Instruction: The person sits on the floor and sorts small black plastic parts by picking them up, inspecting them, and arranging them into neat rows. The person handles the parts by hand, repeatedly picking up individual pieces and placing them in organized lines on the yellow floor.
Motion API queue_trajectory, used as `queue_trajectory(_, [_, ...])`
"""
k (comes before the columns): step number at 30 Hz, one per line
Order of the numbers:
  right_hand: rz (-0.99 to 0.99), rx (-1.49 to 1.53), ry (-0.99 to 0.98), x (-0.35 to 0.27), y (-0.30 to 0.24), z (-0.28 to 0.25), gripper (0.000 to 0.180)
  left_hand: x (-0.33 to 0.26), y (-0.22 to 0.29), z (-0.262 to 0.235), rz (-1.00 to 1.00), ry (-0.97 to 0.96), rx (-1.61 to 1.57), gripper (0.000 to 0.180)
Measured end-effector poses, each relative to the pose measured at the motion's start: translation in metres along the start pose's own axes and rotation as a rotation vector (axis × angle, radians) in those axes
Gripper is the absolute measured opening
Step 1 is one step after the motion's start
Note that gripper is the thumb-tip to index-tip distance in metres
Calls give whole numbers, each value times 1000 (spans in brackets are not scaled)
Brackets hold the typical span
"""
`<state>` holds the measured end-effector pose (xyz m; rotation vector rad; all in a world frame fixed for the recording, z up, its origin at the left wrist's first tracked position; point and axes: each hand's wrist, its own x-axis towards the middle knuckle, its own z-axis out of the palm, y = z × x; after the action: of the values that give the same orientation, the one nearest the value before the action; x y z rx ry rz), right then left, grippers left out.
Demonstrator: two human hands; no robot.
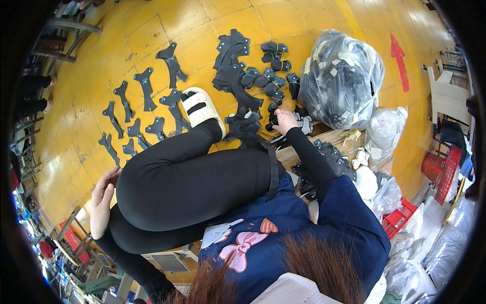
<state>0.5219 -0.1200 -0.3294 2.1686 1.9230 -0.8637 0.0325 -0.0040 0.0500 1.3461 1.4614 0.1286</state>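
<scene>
My right hand (286,122) reaches down to the floor beside the sandal, its fingers curled on a dark fabric bundle (273,120); the hand partly hides it. My left hand (103,200) rests by my bent knee, fingers stretched and holding nothing. Nearest to it lies a dark, fork-ended cut fabric piece (108,145). More such pieces (145,88) are spread in loose rows on the floor. An overlapping heap of dark pieces (233,76) lies beyond my foot. Right of the heap are several small bundles tied with bands (270,80).
A big clear bag (341,81) stuffed with dark pieces stands to the right, with a smaller whitish bag (386,133) beside it. Dark pieces (331,157) lie near my right side. Red crates (398,218) and plastic bags are at lower right. My cream sandal (205,111) stands among the pieces.
</scene>
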Motion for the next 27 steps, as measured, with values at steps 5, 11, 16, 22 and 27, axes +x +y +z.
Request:
queue_trajectory(5, [38, 75, -68, 4, -1, -16, 46, -5, -3, -1, -3, 4, 11, 36])
queue_trajectory(11, [-4, 251, 331, 13, 33, -6, 22, -5, 0, -1, 24, 4, -24, 36])
queue_trajectory(16, [119, 663, 623, 19, 23, -17, 23, -8, -5, -2, 5, 23, -31, 36])
queue_trajectory(22, [194, 498, 576, 20, 15, -18, 15, -11, -1, 0, 1, 26, -11, 36])
queue_trajectory(27, [357, 777, 215, 39, 55, 29, 29, -10, -2, -3, 1, 21, -3, 36])
